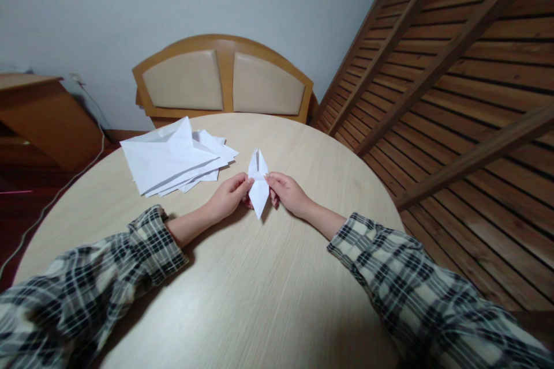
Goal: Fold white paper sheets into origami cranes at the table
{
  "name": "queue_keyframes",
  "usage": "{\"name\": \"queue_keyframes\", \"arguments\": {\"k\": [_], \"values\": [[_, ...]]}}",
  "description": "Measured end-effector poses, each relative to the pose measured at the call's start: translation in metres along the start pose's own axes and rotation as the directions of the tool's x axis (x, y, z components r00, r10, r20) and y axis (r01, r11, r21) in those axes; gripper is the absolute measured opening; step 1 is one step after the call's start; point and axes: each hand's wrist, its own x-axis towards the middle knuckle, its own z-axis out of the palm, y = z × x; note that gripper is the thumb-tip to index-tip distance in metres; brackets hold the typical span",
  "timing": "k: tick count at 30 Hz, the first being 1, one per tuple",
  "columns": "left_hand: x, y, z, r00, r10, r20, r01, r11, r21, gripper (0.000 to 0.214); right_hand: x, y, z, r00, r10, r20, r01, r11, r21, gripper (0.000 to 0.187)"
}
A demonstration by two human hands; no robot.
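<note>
A white folded paper [259, 196], shaped like a narrow diamond with a slit in its far point, is held up over the middle of the table. My left hand [234, 193] pinches its left edge, thumb on top. On the opposite edge, my right hand [288, 191] grips it between thumb and fingers. The far end splits into two points, and the near end tapers to a single tip. Most of the fingers are hidden behind the paper or curled beneath the hands.
A stack of creased white paper sheets [173, 155] lies on the round wooden table [242, 300], left of my hands. Behind the table stands a padded headboard [227, 78]. Slatted wooden boards [454, 86] lean at the right. A cable [64, 193] runs beside a cabinet [47, 121] at left.
</note>
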Motion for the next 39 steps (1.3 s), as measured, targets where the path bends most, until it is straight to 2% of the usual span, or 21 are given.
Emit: {"name": "queue_keyframes", "arguments": {"k": [9, 13, 19, 25, 34, 39], "values": [[-0.0017, 0.0032, 0.0024, 0.999, 0.006, 0.04, -0.006, 1.0, -0.013, 0.034, -0.003, -0.0008, -0.0001, 0.999, -0.032, -0.004, 0.031, 0.987, -0.155, 0.044], [-0.0009, 0.0005, 0.002, 1.0, -0.009, 0.022, 0.009, 0.999, -0.041, 0.035, -0.0013, 0.0012, 0.0003, 0.999, -0.044, -0.032, 0.04, 0.992, -0.122, 0.043], [-0.0001, 0.0014, 0.0002, 0.999, -0.015, -0.034, 0.013, 0.999, -0.041, 0.033, -0.0013, -0.0025, 0.0002, 1.0, -0.013, -0.013, 0.013, 1.0, -0.011, 0.042], [0.0001, 0.0042, 0.0012, 0.996, -0.043, -0.083, 0.037, 0.996, -0.079, 0.037, -0.0029, -0.0073, 0.0007, 1.0, 0.02, 0.022, -0.019, 1.0, -0.017, 0.037], [-0.0012, 0.0046, 0.0028, 0.994, -0.103, -0.04, 0.093, 0.977, -0.19, 0.028, -0.0011, -0.0038, 0.0003, 0.999, 0.03, -0.032, -0.031, 0.999, -0.027, 0.031], [-0.0007, -0.0001, 0.001, 0.998, -0.068, -0.019, 0.063, 0.982, -0.179, 0.027, -0.0021, -0.0044, 0.0001, 0.999, 0.03, -0.027, -0.031, 0.999, -0.04, 0.03]]}}
